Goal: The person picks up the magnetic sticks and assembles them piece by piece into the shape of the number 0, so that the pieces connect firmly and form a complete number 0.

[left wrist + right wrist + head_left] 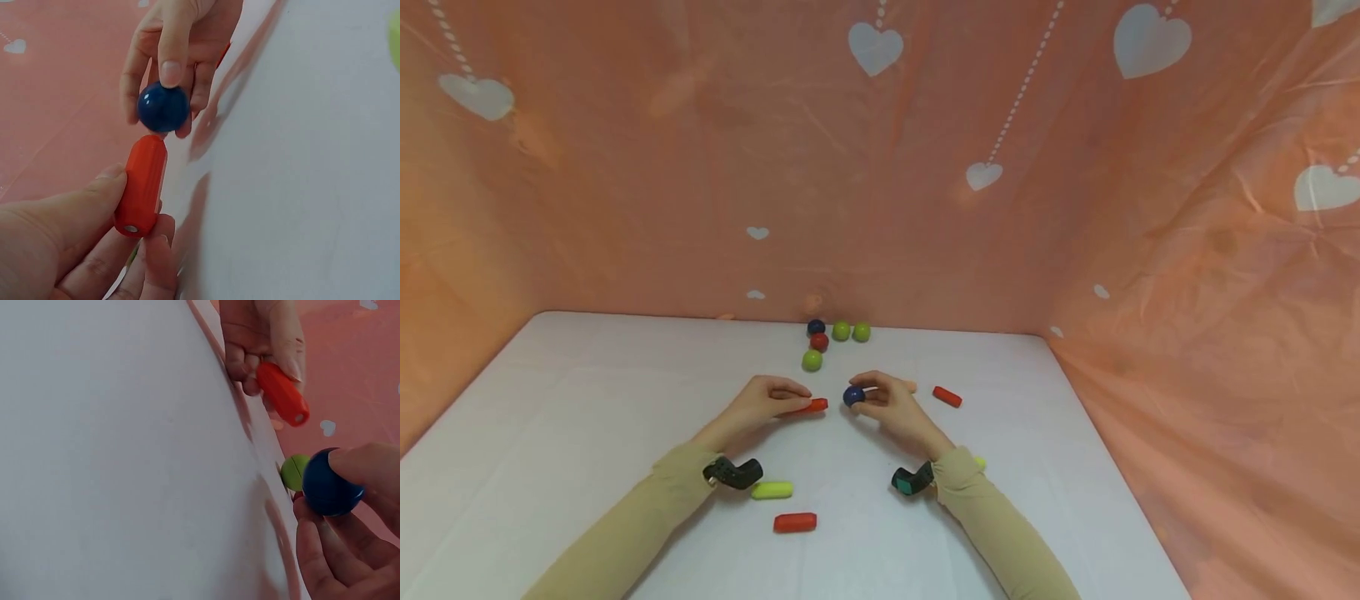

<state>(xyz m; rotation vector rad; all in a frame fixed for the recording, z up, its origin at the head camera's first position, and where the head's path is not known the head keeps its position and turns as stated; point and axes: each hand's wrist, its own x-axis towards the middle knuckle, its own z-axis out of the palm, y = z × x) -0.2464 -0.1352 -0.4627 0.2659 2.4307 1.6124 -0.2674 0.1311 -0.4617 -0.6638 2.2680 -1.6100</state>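
Observation:
My left hand pinches a red ridged rod between thumb and fingers; a small silvery dot shows in its end. Across from it, my right hand holds a glossy dark blue ball between thumb and fingertips. In the head view a small gap separates the rod's tip from the ball. Both things are held over the white table. Behind the right hand lies an orange piece, mostly hidden, and beside it another red rod.
Farther back sit green balls, a red ball and another dark blue ball. Near my left wrist lie a yellow-green rod and a red rod. A yellow piece peeks out by the right sleeve.

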